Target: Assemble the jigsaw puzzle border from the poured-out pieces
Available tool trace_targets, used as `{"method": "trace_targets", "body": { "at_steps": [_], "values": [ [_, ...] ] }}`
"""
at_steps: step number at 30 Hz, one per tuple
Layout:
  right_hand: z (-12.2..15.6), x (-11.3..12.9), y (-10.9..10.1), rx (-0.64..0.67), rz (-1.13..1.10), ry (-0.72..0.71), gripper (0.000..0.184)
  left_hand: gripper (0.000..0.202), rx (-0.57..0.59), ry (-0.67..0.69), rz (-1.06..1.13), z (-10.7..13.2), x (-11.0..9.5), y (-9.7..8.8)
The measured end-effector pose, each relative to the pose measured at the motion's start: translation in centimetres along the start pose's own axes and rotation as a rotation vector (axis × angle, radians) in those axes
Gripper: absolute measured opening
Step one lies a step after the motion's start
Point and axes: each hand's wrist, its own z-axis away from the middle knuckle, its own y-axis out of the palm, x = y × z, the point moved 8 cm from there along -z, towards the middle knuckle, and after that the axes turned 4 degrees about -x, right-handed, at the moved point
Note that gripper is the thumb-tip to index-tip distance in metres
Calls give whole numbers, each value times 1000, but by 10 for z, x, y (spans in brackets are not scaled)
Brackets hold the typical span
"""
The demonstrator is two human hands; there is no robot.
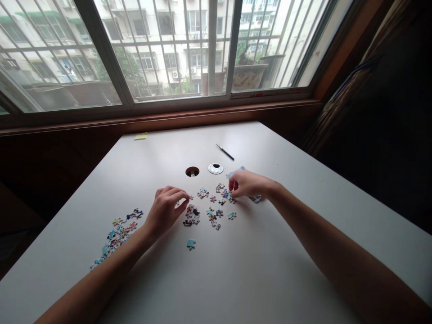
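My left hand (167,206) is closed in a pinch, with a small pale jigsaw puzzle piece (191,197) at its thumb and fingertip. Just below it lies a loose group of dark and pink pieces (192,215). On the right, the curled fingers of my right hand (249,183) pinch down at the edge of a blue and white piece cluster (227,195); the grip is partly hidden. Between the hands are more pieces (203,193) and a mixed group (214,216). A single light-blue piece (191,244) sits nearer to me.
Left of my forearm spreads a larger pile of pieces (118,235). Partly behind my right hand is a flat printed picture (236,171). Farther back are a pen (224,151), a round cover (215,168) and a table hole (192,172). Yellow tape (141,136) marks the far edge.
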Motion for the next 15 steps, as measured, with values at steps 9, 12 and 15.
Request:
{"method": "trace_targets", "body": {
  "at_steps": [9, 12, 15],
  "values": [
    [5, 16, -3, -25, 87, -99, 5, 13, -14, -5, -32, -1, -4, -1],
    [9, 39, -4, -109, 70, -200, 1, 14, -16, -1, -31, -1, -8, -3],
    [16, 73, 13, -124, -26, -391, 8, 17, 2, 21, -22, -1, -12, -4]
  ]
}}
